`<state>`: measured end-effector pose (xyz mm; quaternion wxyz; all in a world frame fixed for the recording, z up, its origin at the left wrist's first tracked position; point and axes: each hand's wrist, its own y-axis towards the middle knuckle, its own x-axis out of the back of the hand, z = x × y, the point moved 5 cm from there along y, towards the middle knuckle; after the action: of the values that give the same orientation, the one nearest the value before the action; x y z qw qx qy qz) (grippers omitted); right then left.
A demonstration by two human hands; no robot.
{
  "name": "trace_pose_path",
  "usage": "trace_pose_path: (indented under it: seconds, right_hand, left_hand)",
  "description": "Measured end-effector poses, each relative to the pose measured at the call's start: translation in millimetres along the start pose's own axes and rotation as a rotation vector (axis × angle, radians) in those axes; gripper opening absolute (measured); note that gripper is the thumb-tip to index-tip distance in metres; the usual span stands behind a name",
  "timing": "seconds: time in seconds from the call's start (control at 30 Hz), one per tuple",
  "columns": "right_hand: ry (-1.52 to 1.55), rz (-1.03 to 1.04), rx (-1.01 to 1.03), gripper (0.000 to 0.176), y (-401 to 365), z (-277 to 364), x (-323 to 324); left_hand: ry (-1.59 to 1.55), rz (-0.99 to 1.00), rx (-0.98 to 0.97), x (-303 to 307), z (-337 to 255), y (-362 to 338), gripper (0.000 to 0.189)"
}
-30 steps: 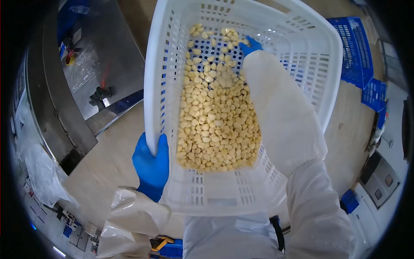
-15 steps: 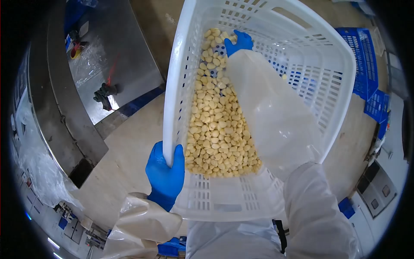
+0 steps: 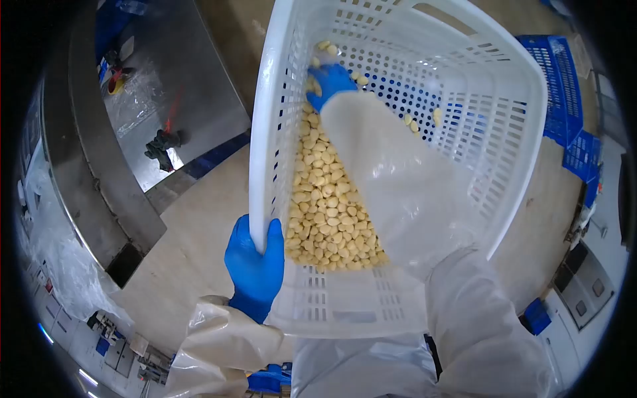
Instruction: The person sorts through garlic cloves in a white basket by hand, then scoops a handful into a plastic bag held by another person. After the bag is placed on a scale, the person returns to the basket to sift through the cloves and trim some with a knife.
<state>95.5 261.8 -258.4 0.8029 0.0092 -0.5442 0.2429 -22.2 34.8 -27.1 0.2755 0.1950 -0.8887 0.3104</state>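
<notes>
A tall white plastic basket [image 3: 262,132] with slotted walls and a perforated floor fills the middle of the view. Pale yellow peeled garlic cloves [image 3: 328,212] lie heaped along its left side and near end. My left hand [image 3: 255,268], in a blue glove, is closed round the basket's left rim with the thumb inside. Deep in the far left part of the basket is my right hand [image 3: 334,85], gloved in blue, its fingers apart against the cloves. A long whitish sleeve cover on that arm hides part of the heap.
To the left stands a steel table [image 3: 192,86] with clear plastic film and a dark bundle [image 3: 161,147] on it. A steel ledge [image 3: 99,172] runs nearer to me. Blue crates [image 3: 557,86] stand at the right, beyond the basket.
My right hand has moved left and slightly nearer inside the basket, pushing cloves toward the left wall. More of the perforated floor shows, with a few stray cloves. The left hand keeps its grip.
</notes>
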Motion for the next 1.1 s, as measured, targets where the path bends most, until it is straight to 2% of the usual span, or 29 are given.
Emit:
trace_pose_path:
  seconds: [0.1,0.27,0.4,0.5,0.57,0.63,0.7,0.73,0.83,0.97,1.1]
  right_hand:
    - [0.015,0.126,0.068,0.056,-48.8,3.8,-9.9]
    - [0.037,0.245,0.040,0.051,-133.6,8.2,1.6]
    - [0.186,0.751,-0.067,0.053,-183.4,2.2,19.4]
    - [0.243,0.303,-0.064,0.051,-164.1,-29.6,21.4]
    - [0.254,0.226,-0.036,0.052,-109.1,-82.4,-33.8]
    - [0.263,0.097,-0.096,0.056,-88.8,-72.7,14.9]
    - [-0.079,0.086,-0.127,0.061,-84.3,-85.9,-2.0]
    - [-0.084,0.132,-0.072,0.063,-91.9,-91.2,-10.6]
    - [-0.209,0.475,-0.136,0.063,-126.2,-52.5,13.8]
    - [-0.079,0.496,-0.145,0.054,-191.5,-26.6,10.3]
    - [0.048,0.417,-0.215,0.050,-257.1,-20.4,4.1]
  left_hand:
    - [-0.014,0.010,0.005,1.5,-2.6,0.4,0.016]
    - [-0.038,-0.013,-0.032,0.2,-7.4,-1.6,0.018]
    - [-0.077,-0.008,-0.065,-0.8,-3.3,-0.8,0.022]
    - [-0.058,-0.008,-0.079,-1.4,-1.6,-2.0,0.025]
    - [0.020,-0.016,-0.083,0.4,-2.1,-0.9,0.026]
    - [-0.005,-0.026,-0.118,1.0,-6.1,-2.0,0.028]
    - [-0.002,-0.027,-0.135,-0.6,-5.9,-2.6,0.029]
    - [0.016,-0.026,-0.132,0.0,-3.9,-2.1,0.030]
    - [0.037,-0.035,-0.160,0.9,-1.0,-0.4,0.032]
    - [-0.013,0.005,-0.135,-0.8,1.6,0.6,0.033]
    - [0.103,-0.029,-0.178,1.3,-2.1,-0.9,0.034]
